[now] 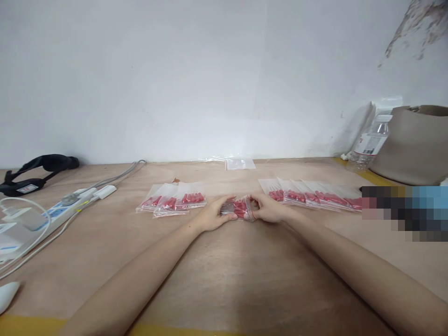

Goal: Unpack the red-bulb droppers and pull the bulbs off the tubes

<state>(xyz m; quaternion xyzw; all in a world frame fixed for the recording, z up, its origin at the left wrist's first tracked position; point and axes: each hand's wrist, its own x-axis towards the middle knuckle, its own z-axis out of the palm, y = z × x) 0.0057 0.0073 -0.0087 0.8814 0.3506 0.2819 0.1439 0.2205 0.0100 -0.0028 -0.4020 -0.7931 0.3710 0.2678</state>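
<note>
Both my hands meet at the middle of the wooden table (217, 275) on one small clear zip bag of red pieces (241, 207). My left hand (212, 215) grips the bag's left end, thumb on top. My right hand (268, 208) pinches its right end, at the red seal strip. To the left lies a group of three filled bags (173, 200). To the right, a row of several filled bags (311, 195) overlaps toward the table's right side.
Empty clear bags (240, 163) lie by the white wall. At left are a white power strip (52, 213) with cables and a black strap device (38, 170). At the right stand a plastic bottle (371, 142) and a beige bag (416, 144).
</note>
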